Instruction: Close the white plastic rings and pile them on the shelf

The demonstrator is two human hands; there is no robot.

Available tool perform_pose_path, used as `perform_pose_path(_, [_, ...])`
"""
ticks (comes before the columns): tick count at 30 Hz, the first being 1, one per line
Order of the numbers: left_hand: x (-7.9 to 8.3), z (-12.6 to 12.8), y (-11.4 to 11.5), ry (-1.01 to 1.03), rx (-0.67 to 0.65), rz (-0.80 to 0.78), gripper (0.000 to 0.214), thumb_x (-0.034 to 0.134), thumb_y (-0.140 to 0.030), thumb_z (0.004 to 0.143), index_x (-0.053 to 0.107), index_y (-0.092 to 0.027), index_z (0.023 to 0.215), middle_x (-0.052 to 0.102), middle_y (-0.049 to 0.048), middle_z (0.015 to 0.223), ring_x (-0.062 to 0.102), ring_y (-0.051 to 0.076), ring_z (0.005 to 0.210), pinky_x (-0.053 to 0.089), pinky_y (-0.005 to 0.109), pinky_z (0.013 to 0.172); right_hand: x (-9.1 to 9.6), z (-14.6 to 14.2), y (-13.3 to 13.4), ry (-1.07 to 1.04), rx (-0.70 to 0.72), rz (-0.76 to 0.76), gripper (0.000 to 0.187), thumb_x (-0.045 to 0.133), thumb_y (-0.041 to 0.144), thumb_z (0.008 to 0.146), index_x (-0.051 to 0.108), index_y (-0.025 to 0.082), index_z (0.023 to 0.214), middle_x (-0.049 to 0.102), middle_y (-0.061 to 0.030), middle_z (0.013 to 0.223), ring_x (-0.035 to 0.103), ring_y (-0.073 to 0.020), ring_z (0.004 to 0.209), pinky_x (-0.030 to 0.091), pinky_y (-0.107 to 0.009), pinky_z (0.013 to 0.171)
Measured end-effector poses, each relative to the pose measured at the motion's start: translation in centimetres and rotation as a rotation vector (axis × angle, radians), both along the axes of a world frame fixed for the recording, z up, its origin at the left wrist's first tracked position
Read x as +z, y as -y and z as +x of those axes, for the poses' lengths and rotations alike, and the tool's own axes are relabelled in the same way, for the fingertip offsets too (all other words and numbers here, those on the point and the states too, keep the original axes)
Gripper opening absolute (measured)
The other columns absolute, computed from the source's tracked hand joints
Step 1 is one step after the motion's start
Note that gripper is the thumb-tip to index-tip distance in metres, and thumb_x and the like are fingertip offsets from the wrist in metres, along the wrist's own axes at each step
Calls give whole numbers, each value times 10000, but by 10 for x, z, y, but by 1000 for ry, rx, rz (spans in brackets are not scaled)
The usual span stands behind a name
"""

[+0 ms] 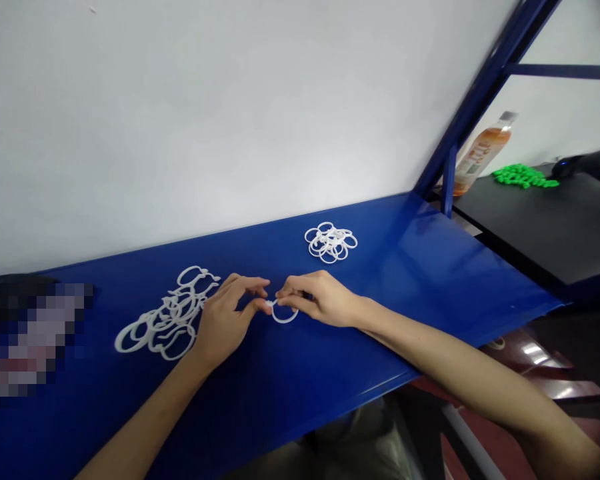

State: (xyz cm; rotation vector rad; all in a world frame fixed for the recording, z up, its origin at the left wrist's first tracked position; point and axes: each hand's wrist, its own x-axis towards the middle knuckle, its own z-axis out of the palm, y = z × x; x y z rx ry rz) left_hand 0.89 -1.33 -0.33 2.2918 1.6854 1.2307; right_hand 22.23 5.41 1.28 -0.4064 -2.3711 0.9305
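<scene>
A single white plastic ring (pixel 285 319) is pinched at its upper edge between the two hands, just in front of the person on a blue metal bench (pixel 420 320), with its lower arc left free and resting at or just above the surface. Both the left hand (pixel 223 320) and the right hand (pixel 325 300) are held half closed, the fingertips brought together from opposite sides at a small tab on the ring, and neither hand is open flat. Whether the ring is being opened or closed at that tab cannot be told. A looser heap of white rings (pixel 173 313) is laid out just beyond the left hand, and a smaller, tighter cluster of white rings (pixel 330 241) lies further along the bench, apart from both hands. Whether the rings in either group are linked cannot be made out. Past the bench's far end, a plastic drink bottle (pixel 483 153) and a mound of green pieces (pixel 523 177) are seen on a black surface (pixel 545 233), beside a blue steel frame (pixel 450 180).
</scene>
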Motion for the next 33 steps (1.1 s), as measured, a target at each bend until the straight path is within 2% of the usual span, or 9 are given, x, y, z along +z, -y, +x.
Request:
perform_pose_path(5, [2,-24,-13,-281,53,8,205,588,-389,920,677,-235,1023,732,28,867,664,228,855,482,380,851,-6,-1,-9,-20,-163,136,149,532,256,1013,655,172,1012,713,-58,964,668,-155,849,515,-268,772])
perform_pose_path(7, [5,-42,-19,-413,205,5,298,535,-456,937,681,-214,1032,737,83,909,649,283,894,460,430,847,-7,5,-24,-72,-300,215,175,527,284,1015,671,186,1024,706,-65,988,662,-168,894,517,-292,816])
perform_pose_path(10, [10,-68,-22,-553,492,-99,459,388,-506,978,642,-164,1150,715,168,1027,611,356,991,440,468,801,-7,22,-58,-146,-621,279,171,564,285,987,704,186,983,698,-66,953,645,-176,846,506,-305,802])
perform_pose_path(13, [12,-87,-22,-602,614,-290,600,371,-615,945,610,-141,1227,698,190,1104,590,413,1068,443,532,827,-9,46,-90,-136,-886,217,171,582,267,952,729,179,947,712,-59,918,635,-173,784,492,-310,798])
perform_pose_path(16, [9,-95,-24,-592,595,-413,571,356,-578,949,623,-172,1248,696,171,1156,584,413,1099,435,567,874,-14,66,-111,-106,-1058,27,163,596,255,902,725,171,954,735,-51,927,639,-173,787,481,-306,808])
perform_pose_path(21, [6,-96,-27,-546,500,-492,449,407,-390,929,629,-210,1274,687,142,1169,567,395,1117,426,561,901,-23,75,-123,-99,-1101,-96,187,587,304,855,717,171,835,736,-31,810,644,-171,729,481,-281,737])
perform_pose_path(27, [1,-96,-28,-502,462,-441,393,406,-381,936,647,-241,1213,703,97,1052,571,358,1071,390,537,910,-30,66,-126,-77,-1030,-157,232,579,364,854,729,188,861,743,-14,819,656,-161,745,491,-259,743])
perform_pose_path(33, [-3,-96,-31,-516,452,-442,375,391,-319,920,668,-271,1168,701,98,1072,562,362,1082,357,559,932,-31,65,-125,-44,-1020,-146,291,540,408,899,732,191,863,742,-20,829,656,-171,769,484,-276,776])
